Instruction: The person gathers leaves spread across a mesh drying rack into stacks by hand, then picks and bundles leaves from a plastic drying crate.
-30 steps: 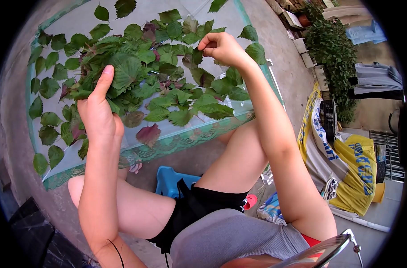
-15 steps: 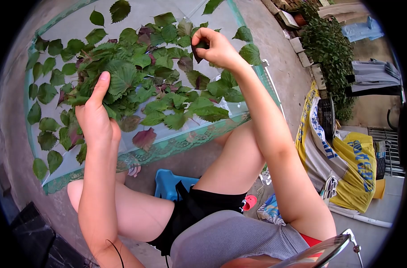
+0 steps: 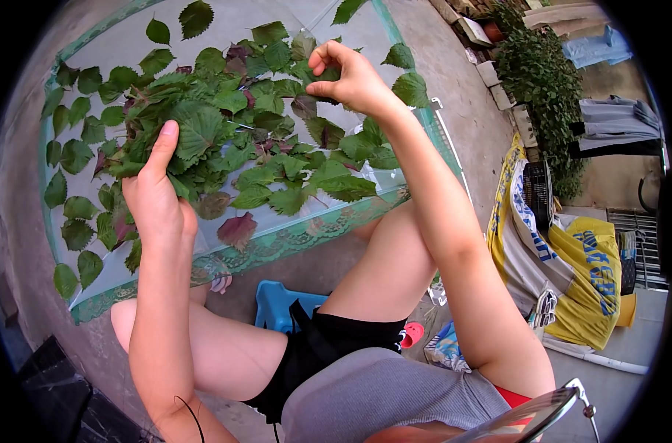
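Observation:
A thick bunch of green leaves (image 3: 192, 133) is held in my left hand (image 3: 159, 188), the thumb pressed on top of the uppermost leaf. My right hand (image 3: 349, 80) hangs above the far right part of the leaf pile, its thumb and index finger apart and the other fingers curled. No leaf shows between its fingertips. Green and purple loose leaves (image 3: 343, 187) are spread over a pale mesh sheet (image 3: 254, 18) with green lace edging. A purple leaf (image 3: 237, 231) lies at the sheet's near edge.
A blue stool (image 3: 274, 304) stands between my legs. On the right are yellow and white sacks (image 3: 587, 273), a black basket (image 3: 537, 193), a leafy bush (image 3: 540, 88) and hanging grey clothes (image 3: 620, 122). A pink shoe (image 3: 412, 334) is on the ground.
My right hand held a dark leaf half a second ago; now its thumb and index finger are parted and that leaf is gone from them. My left hand keeps the bunch, almost unmoved.

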### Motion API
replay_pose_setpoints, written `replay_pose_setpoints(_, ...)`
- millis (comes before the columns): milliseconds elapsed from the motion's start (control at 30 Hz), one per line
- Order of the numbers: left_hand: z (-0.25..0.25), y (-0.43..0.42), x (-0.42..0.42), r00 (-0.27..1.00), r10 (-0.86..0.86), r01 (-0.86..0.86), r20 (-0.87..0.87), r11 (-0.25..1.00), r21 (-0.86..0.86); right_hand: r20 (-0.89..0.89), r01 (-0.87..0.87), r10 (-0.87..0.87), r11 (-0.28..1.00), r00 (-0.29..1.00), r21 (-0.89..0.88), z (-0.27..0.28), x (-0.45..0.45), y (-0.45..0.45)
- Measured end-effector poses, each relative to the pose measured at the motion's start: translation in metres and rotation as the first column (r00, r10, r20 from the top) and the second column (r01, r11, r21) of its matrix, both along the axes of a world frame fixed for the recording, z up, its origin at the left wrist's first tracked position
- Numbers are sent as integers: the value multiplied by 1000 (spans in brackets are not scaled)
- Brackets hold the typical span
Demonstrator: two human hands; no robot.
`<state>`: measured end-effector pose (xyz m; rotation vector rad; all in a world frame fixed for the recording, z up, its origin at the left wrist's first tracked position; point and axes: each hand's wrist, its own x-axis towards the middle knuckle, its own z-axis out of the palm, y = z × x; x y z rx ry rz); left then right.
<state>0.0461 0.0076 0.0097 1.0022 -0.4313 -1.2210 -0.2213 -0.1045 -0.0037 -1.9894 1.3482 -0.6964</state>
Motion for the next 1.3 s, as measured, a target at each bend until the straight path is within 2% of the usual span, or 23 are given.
replay_pose_setpoints(133, 1, 1, 1, 999, -28, 28, -17, 1000, 0, 60, -63, 61, 997, 996, 39, 2, -3, -1)
replay_pose_setpoints(200, 1, 0, 0, 1000, -24, 24, -15, 1000, -3, 168, -84, 65, 991, 984, 106, 3, -3, 2)
replay_pose_setpoints(300, 0, 0, 0, 1000, -18, 18, -14, 1000, 1, 179, -104, 69, 975, 981, 197, 10, 0, 6)
replay_pose_setpoints(433, -1, 0, 0, 1000, -17, 17, -15, 1000, 8, 146, -133, 116, 985, 982, 114, 7, -3, 5)
replay_pose_setpoints(533, -4, -1, 0, 1000, -1, 1, 6, 1000, -1, 92, -92, 82, 991, 992, 102, 6, -4, 6)
replay_pose_setpoints(600, -4, -1, -1, 1000, 17, -18, 18, 1000, 5, -128, 62, -53, 996, 990, 69, 7, -5, 7)
replay_pose_setpoints(733, -9, -2, 0, 999, 40, -41, 30, 999, 14, -213, 57, -68, 997, 975, -60, -13, -16, -1)
replay_pose_setpoints(833, -10, -3, -1, 998, 64, -65, 25, 998, 23, -243, 122, -123, 992, 962, -21, -14, -20, -4)
replay_pose_setpoints(900, -11, -2, -1, 998, 59, -60, 24, 998, 20, -298, 271, -226, 956, 927, 117, -7, -20, -5)
replay_pose_setpoints(933, -11, -3, 0, 998, 54, -55, 23, 998, 16, -299, 271, -226, 956, 927, 117, -10, -24, -7)
replay_pose_setpoints(1000, -9, -3, -1, 999, 50, -50, 23, 999, 9, -374, 190, -227, 973, 899, -133, -20, -35, -13)
replay_pose_setpoints(1033, -8, -3, -2, 999, 45, -45, 23, 999, 2, -374, 191, -228, 972, 899, -134, -14, -31, -12)
replay_pose_setpoints(1100, -9, -5, -2, 998, 48, -48, 31, 999, -6, -262, 319, -282, 941, 923, 111, 0, -25, -7)
replay_pose_setpoints(1300, -6, -3, -7, 1000, 10, -10, -3, 1000, 5, -198, 294, -268, 948, 943, 119, 10, -12, 2)
